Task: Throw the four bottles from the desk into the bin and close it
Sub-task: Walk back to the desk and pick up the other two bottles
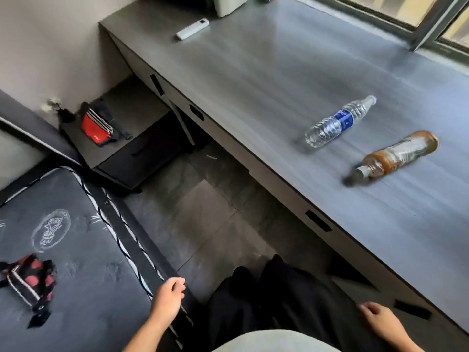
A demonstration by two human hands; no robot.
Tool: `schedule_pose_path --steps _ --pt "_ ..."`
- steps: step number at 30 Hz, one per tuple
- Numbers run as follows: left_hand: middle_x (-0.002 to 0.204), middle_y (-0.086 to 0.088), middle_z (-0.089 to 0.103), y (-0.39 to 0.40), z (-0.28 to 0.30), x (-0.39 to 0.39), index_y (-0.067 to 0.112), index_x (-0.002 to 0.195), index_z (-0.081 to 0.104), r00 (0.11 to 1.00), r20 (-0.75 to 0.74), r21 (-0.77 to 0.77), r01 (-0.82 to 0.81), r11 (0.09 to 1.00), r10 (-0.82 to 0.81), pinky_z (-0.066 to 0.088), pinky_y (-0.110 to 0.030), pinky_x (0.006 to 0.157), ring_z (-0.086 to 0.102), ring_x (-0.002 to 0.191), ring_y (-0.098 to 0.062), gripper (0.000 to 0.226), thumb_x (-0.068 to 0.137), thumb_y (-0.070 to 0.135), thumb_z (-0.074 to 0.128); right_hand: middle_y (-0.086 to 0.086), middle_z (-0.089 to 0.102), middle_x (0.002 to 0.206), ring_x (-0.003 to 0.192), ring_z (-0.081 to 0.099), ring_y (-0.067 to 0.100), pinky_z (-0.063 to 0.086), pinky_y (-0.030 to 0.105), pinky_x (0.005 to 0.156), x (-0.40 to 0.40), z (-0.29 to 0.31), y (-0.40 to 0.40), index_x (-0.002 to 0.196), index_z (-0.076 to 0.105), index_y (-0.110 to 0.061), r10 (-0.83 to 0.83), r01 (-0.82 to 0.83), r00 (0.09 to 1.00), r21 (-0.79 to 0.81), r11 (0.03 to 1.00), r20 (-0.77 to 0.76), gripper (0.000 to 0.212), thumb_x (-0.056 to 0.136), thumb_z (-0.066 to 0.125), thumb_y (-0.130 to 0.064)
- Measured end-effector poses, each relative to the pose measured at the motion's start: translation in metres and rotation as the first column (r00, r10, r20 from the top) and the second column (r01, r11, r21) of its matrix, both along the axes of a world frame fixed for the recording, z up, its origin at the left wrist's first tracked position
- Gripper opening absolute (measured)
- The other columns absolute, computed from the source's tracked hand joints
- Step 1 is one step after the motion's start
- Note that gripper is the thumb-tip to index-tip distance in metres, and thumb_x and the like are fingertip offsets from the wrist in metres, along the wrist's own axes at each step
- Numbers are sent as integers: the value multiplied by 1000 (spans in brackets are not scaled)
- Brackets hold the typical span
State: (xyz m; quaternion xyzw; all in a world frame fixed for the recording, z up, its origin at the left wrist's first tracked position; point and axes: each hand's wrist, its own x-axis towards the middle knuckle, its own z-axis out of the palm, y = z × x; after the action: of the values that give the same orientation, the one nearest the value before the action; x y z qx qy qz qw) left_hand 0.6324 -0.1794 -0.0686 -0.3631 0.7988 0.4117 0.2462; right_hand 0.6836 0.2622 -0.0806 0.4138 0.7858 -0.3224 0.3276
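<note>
Both hands sit at the bottom of the frame, low beside the person's dark trousers; the left hand (pixel 168 297) is loosely curled at the edge of the mattress (pixel 83 250) and holds nothing; the right hand (pixel 378 316) is likewise loosely curled and empty, just below the front edge of the tabletop (pixel 253 80).

Two bottles lie on their sides at the right of the frame, near each other but apart: a clear bottle with a blue label (pixel 340 121), cap toward the upper right; a bottle with brown residue (pixel 398 156), neck toward the lower left. No other bottles appear in view; no bin appears in view, so its position and lid state cannot be told.

Step in hand, by judgement: between pickups, with at least two bottles not yet binned. Next move calls for a reach up and right to the tabletop; the brown bottle lies nearer the right hand; both are round and may roll when touched, so a grasp across the body is advised.
</note>
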Motion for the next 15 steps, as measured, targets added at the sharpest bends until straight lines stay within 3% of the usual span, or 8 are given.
schedule_pose_path --steps 2,3,4,6,8,12,15 --pt "88 -16 62 2 -3 -29 0 96 62 997 -1 17 72 997 -72 39 -32 64 54 71 -24 21 92 5 42 18 71 109 105 64 30 43 13 66 -4 1 -4 89 73 -5 -61 61 998 -2 998 -6 15 88 60 -13" --pt "87 -16 62 4 -5 -44 0 95 62 995 1 16 98 995 -98 38 -33 61 54 70 -24 20 92 4 43 18 71 108 104 65 30 43 12 64 -9 2 -6 88 72 -6 -81 81 997 -2 997 -14 14 88 60 -13" --pt "85 -16 62 6 -6 -54 2 92 63 993 6 13 116 993 -116 37 -33 60 53 69 -24 20 92 3 43 18 71 108 104 65 30 44 13 67 -16 4 -10 89 72 -7 -86 86 996 -4 996 -28 14 88 59 -13" --pt "81 -14 63 14 -9 -77 8 84 62 986 24 3 165 986 -165 36 -33 60 54 67 -24 19 91 3 45 16 71 112 108 63 28 46 28 84 -35 8 -13 95 72 -7 -64 65 996 14 998 -66 18 90 57 -14" --pt "79 -13 64 21 -8 -97 16 74 60 975 37 -4 220 976 -220 39 -32 60 56 64 -23 23 90 5 47 13 70 114 110 62 25 43 30 90 -59 17 -19 100 71 -8 -38 40 993 17 999 -115 20 91 55 -14" --pt "82 -12 67 40 -2 -139 25 68 59 945 49 -2 322 947 -322 41 -33 65 59 66 -23 28 90 9 50 10 72 103 99 65 23 46 34 91 -108 39 -23 99 69 -11 -55 38 965 -73 997 -256 19 93 51 -12" --pt "86 -8 67 70 16 -178 24 73 61 921 -3 32 389 921 -389 43 -32 67 59 68 -19 25 90 11 49 8 72 92 87 68 22 50 28 77 -146 63 -22 97 67 -13 -148 97 925 -159 982 -350 17 93 50 -11"
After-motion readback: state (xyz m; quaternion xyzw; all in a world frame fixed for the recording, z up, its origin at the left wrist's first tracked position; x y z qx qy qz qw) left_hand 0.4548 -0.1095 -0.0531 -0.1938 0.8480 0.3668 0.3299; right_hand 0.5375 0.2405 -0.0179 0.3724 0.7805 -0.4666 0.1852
